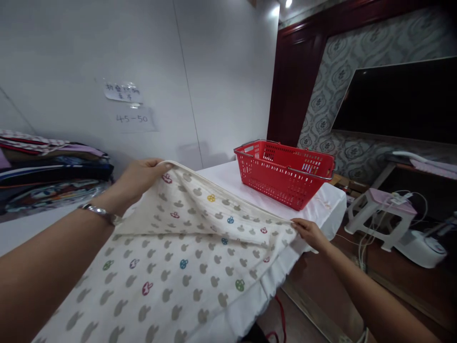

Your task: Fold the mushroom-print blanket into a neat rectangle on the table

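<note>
A cream cloth (193, 267) printed with grey and coloured mushroom-like shapes lies over the near part of the table. My left hand (143, 178) pinches its far left corner and holds it raised above the surface. At the other end of that same edge, my right hand (309, 233) grips the right corner, lower down and near the table's side. Between both hands the edge is stretched taut, and the cloth hangs in a soft fold below it. A silver bracelet (100, 213) circles my left wrist.
A red plastic basket (274, 176) with metal handles stands on the white-covered table (217, 174) behind the cloth. Folded clothes (53, 166) are stacked at the left. Handwritten paper signs (134, 119) hang on the wall. Right of the table, a stool (382, 209) carries cables.
</note>
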Available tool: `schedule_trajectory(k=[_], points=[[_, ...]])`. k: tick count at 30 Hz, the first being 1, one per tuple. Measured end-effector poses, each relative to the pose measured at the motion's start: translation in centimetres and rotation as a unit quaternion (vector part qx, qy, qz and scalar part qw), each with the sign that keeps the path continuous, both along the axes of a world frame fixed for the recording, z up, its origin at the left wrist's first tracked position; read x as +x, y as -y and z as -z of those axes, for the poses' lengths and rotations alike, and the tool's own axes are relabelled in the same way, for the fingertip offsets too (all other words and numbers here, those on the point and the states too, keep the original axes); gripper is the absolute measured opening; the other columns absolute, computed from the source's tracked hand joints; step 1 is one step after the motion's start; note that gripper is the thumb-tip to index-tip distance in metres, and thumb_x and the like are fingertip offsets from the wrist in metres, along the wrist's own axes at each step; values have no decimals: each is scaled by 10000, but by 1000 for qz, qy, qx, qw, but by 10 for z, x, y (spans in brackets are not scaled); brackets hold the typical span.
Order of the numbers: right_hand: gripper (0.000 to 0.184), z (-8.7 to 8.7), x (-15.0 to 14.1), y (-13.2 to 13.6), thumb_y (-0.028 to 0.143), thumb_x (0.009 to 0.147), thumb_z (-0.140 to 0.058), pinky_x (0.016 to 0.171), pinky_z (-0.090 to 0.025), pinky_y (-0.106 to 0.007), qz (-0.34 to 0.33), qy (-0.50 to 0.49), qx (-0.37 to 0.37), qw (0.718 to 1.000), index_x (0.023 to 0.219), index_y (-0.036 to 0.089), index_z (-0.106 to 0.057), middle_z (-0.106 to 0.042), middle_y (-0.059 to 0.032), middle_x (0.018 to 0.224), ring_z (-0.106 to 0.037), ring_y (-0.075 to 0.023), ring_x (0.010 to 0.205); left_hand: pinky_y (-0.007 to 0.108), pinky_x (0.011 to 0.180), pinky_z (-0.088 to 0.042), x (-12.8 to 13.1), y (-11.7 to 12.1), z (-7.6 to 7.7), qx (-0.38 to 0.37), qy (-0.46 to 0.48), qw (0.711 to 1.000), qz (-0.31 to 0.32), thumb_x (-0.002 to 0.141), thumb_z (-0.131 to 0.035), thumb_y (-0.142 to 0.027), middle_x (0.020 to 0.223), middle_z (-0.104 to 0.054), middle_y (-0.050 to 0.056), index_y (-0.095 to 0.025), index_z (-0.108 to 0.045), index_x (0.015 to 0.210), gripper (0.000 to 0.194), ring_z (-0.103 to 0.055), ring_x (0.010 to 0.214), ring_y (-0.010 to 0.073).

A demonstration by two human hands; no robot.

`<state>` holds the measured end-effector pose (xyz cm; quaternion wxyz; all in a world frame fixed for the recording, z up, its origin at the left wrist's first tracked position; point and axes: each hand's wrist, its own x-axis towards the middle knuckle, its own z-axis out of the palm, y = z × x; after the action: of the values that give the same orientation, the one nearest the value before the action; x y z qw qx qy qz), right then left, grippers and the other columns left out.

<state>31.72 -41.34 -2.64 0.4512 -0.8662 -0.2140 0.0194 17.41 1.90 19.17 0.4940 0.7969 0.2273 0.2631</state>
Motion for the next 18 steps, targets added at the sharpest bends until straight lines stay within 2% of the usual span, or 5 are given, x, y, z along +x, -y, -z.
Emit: schedule_trajectory(k=[4, 9, 14, 18], points=[[343, 18, 3, 9, 427, 800, -486, 876, -449, -387, -15, 77, -53, 996, 1024, 245, -672, -689, -67, 996, -615, -280, 962, 235, 558, -368, 8, -1, -2, 0, -16, 999, 36, 668, -655, -359, 611, -581, -30, -139, -645, 799, 257, -484, 562, 99], [375, 27, 2, 12, 428, 828, -435, 731, -488, -356, 23, 76, -96, 992, 1068, 227, -643, -695, -62, 803, -646, -255, 767, 239, 556, -374, 16, 1, -13, 21, -18, 999, 44, 679, -642, -374, 626, -571, -23, -122, -638, 814, 286, -483, 574, 100], [376, 19, -5, 8, 421, 844, -398, 718, -497, -309, -48, 43, -101, 993, 999, 205, -664, -703, -51, 875, -644, -232, 820, 223, 550, -385, 17, 15, -26, 64, -13, 997, 50, 701, -598, -357, 658, -586, -5, -128, -643, 814, 260, -504, 601, 108], [427, 7, -5, 6, 435, 811, -434, 804, -494, -354, -86, 37, -142, 985, 1079, 195, -663, -697, -85, 978, -638, -258, 901, 222, 545, -401, 10, 30, -34, 64, -11, 995, 73, 697, -590, -375, 640, -585, -13, -154, -623, 743, 227, -521, 584, 117]])
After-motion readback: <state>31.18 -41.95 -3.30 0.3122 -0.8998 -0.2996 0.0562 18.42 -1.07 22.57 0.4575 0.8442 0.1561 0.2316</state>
